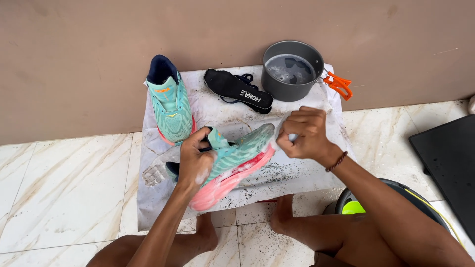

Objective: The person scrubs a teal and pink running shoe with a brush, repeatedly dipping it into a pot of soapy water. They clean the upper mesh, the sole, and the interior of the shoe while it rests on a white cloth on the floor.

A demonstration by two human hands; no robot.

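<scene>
My left hand (194, 158) grips a teal running shoe with a pink sole (237, 160) at its collar, holding it tilted on its side over a white sheet (163, 207). Soap foam covers the sole and my fingers. Closed around a small white cloth or brush (291, 137), my right hand (307, 134) presses it against the shoe's toe. A second teal shoe (170, 101) stands against the wall at the sheet's far left.
A black insole with dark laces (238, 90) lies at the back of the sheet. A grey pot of soapy water (291, 70) with orange handles (339, 84) stands at the back right. A dark bucket (376, 198) and a black mat (448, 158) are to my right.
</scene>
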